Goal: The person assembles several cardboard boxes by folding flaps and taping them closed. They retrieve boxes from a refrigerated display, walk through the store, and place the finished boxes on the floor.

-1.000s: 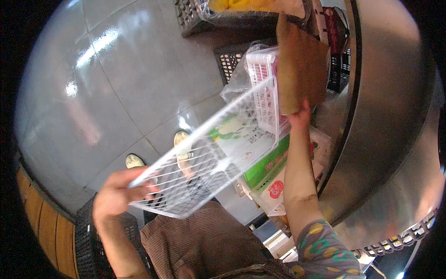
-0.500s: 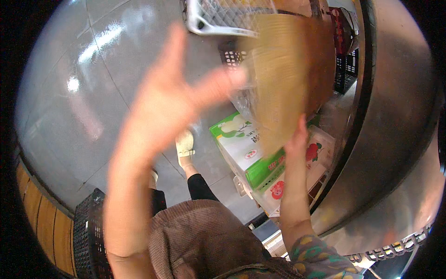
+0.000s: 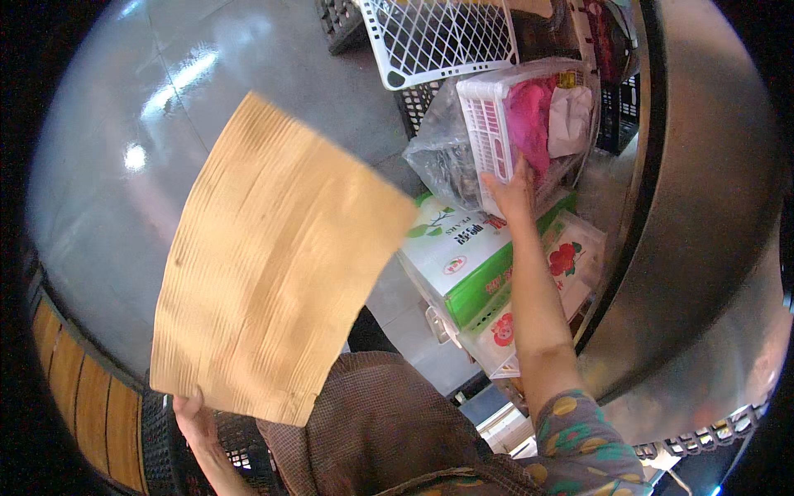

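Note:
In my left hand (image 3: 194,417) I hold a large brown corrugated cardboard sheet (image 3: 277,264) by its lower left corner. The sheet is raised and tilted, covering much of the floor behind it. My right hand (image 3: 514,192) is at the near rim of a small white plastic basket (image 3: 488,132), its thumb at the slatted side and its fingers closed over the edge. Inside the basket lie a pink plastic bag (image 3: 529,124) and a whitish wrapped item (image 3: 571,120). Clear plastic film (image 3: 438,169) bunches around the basket, which rests on a green and white fruit carton (image 3: 463,256).
A clear box with red fruit pictures (image 3: 504,331) sits under the carton. Beyond stands a white lattice crate (image 3: 447,41) above dark crates. A curved metal surface (image 3: 703,248) borders the right. Wooden slats (image 3: 74,380) and a black crate (image 3: 240,450) are at lower left.
The cardboard sheet has gone from above the basket at the right to the left, now in my left hand. The basket and pink bag have come into view, with my right hand on the rim.

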A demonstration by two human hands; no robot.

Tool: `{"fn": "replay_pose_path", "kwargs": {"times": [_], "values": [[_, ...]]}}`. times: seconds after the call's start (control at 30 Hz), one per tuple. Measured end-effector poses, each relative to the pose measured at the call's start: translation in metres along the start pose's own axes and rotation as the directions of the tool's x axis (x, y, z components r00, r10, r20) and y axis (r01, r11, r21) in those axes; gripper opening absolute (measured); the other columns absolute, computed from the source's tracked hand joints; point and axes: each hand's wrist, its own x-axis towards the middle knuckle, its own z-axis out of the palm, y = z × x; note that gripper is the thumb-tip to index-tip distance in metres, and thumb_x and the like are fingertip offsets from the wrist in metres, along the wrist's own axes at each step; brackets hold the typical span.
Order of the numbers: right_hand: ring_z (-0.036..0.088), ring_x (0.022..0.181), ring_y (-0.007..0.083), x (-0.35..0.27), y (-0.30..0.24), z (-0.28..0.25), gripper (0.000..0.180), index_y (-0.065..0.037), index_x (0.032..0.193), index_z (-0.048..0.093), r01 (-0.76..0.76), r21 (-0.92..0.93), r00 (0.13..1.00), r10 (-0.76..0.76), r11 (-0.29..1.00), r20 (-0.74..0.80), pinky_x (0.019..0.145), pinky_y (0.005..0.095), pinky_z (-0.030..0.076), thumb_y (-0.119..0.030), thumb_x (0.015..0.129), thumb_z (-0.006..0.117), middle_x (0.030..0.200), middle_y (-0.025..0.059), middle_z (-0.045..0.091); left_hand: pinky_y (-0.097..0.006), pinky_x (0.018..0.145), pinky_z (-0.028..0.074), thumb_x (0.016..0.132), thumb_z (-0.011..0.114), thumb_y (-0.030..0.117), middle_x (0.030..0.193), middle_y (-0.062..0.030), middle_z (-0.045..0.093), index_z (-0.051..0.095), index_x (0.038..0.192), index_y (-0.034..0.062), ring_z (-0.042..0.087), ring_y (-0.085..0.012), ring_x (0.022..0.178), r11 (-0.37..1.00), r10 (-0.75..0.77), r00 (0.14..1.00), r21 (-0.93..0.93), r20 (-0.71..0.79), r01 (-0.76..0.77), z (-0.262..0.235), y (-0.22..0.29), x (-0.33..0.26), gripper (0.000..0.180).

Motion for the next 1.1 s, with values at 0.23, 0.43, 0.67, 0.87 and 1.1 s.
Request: {"fn": "replay_pose_path", "kwargs": {"times": [0.23, 0.43, 0.67, 0.87, 1.1], "values": [[0.063, 0.087, 0.0365, -0.055, 0.023, -0.013, 0.038, 0.0, 0.109, 0.063, -0.067, 0.279, 0.995, 0.084, 0.958, -0.048, 0.08, 0.042, 0.047, -0.027, 0.083, 0.067, 0.095, 0.0222, 0.067, -0.04, 0.1, 0.043, 0.082, 0.067, 0.004, 0.128, -0.0142, 0.056, 0.045, 0.131, -0.0039, 0.055, -0.0263, 0.115, 0.975, -0.065, 0.998, -0.213, 0.022, 0.068, -0.047, -0.041, -0.022, 0.055], [0.06, 0.097, 0.0389, -0.228, -0.025, -0.043, 0.03, 0.002, 0.109, 0.061, 0.074, 0.046, 0.991, -0.079, 0.996, 0.107, 0.08, 0.0433, 0.049, -0.006, 0.081, 0.062, 0.101, 0.0245, 0.062, -0.039, 0.094, 0.049, 0.086, 0.063, 0.004, 0.126, -0.0116, 0.057, 0.044, 0.132, -0.0004, 0.057, -0.0243, 0.112, 0.941, -0.021, 0.999, -0.336, 0.041, 0.034, -0.05, -0.068, -0.041, 0.05], [0.059, 0.103, 0.0308, -0.354, -0.057, -0.09, 0.055, -0.01, 0.121, 0.058, 0.34, 0.19, 0.728, -0.386, 0.921, 0.566, 0.086, 0.0369, 0.051, 0.004, 0.068, 0.055, 0.116, 0.0114, 0.06, -0.039, 0.088, 0.05, 0.086, 0.062, 0.005, 0.126, -0.0149, 0.055, 0.042, 0.134, -0.0029, 0.058, -0.0255, 0.109, 0.953, 0.029, 0.983, -0.293, -0.182, -0.082, -0.076, -0.052, -0.09, 0.052], [0.055, 0.109, 0.0316, -0.374, -0.087, -0.112, 0.056, -0.011, 0.124, 0.053, 0.602, 0.267, 0.413, -0.579, 0.753, 0.703, 0.087, 0.0403, 0.05, 0.003, 0.07, 0.053, 0.12, 0.012, 0.056, -0.034, 0.088, 0.047, 0.087, 0.061, 0.004, 0.12, -0.0116, 0.058, 0.049, 0.128, -0.0031, 0.059, -0.0208, 0.104, 0.934, 0.245, 0.933, -0.194, -0.263, -0.299, -0.119, -0.018, -0.153, 0.043], [0.059, 0.102, 0.0298, -0.323, -0.138, -0.135, 0.043, -0.011, 0.114, 0.057, 0.909, 0.282, 0.103, -0.82, 0.307, 0.563, 0.08, 0.0401, 0.052, -0.001, 0.072, 0.054, 0.112, 0.0084, 0.06, -0.029, 0.087, 0.047, 0.089, 0.057, 0.001, 0.106, -0.0071, 0.064, 0.058, 0.115, -0.0017, 0.061, -0.0147, 0.095, 0.77, 0.461, 0.734, -0.187, -0.499, -0.611, -0.154, -0.03, -0.307, 0.026]]}}
